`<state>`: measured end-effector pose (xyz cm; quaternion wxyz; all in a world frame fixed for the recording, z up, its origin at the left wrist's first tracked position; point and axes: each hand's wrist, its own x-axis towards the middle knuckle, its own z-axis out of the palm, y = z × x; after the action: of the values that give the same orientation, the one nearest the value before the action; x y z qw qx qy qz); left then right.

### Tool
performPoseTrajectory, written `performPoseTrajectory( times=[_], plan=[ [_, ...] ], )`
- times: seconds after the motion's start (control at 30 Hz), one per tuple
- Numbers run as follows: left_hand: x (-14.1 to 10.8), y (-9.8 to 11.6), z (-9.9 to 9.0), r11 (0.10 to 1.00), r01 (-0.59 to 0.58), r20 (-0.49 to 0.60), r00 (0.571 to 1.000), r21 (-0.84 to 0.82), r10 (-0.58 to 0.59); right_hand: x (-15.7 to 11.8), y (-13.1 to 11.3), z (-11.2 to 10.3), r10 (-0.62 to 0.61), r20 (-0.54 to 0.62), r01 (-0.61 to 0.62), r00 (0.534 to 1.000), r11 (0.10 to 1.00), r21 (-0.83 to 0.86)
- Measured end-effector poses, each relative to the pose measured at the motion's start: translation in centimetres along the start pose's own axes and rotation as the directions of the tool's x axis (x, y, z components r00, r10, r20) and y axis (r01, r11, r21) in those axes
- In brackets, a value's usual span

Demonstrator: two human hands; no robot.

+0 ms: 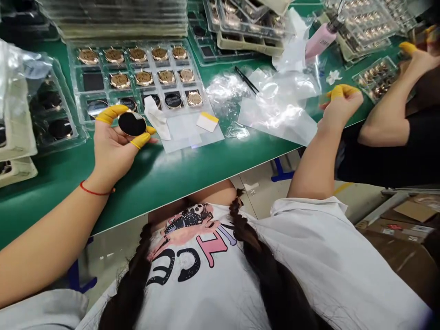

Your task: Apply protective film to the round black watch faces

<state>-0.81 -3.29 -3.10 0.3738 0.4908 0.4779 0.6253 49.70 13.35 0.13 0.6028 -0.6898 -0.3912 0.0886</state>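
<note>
Black disc (pixel 132 123), in left hand (pixel 113 149) (partly hidden); right hand (pixel 340 110) empty

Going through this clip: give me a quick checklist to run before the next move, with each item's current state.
Left hand holds the black round piece: ok, gold rim, gripped at its edge.
Yellow finger cots on both hands: ok.
Right hand empty: ok, beside clear plastic film.
Clear tray beside the left hand: ok.
Piece's face free of marks: cannot tell, too small to judge.
</note>
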Motion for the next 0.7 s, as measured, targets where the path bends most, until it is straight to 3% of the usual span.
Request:
performPoseTrajectory(
  times=[0.17, 0.3, 0.4, 0.6, 0.7],
  plan=[
    [0.2, -0.7, -0.1, 0.999, 0.014, -0.009, 1.0, 0.05, -0.013, -1.0, 4.1, 0.7, 0.004, 0.028, 0.0, 1.0, 0.987, -0.159],
    [-0.1, -0.2, 0.0, 0.996, 0.044, -0.022, 0.999, 0.082, -0.042, -0.9, 4.2, 1.6, 0.002, -0.149, -0.035, 0.989, 0.974, -0.223],
    [0.0, -0.2, 0.1, 0.993, 0.108, -0.064, 0.992, 0.049, -0.104, -0.9, 4.0, 1.6, -0.096, -0.277, 0.027, 0.956, 0.969, -0.244],
    [0.5, -0.9, 0.4, 0.979, 0.205, -0.108, 0.973, -0.008, -0.204, -2.7, 3.5, 1.0, -0.297, -0.16, 0.257, 0.941, 0.939, -0.227],
    [0.1, -0.3, 0.9, 0.976, 0.216, -0.065, 0.974, -0.028, -0.217, -3.6, 1.0, 2.1, -0.444, -0.094, 0.419, 0.891, 0.885, -0.202]
  ],
)
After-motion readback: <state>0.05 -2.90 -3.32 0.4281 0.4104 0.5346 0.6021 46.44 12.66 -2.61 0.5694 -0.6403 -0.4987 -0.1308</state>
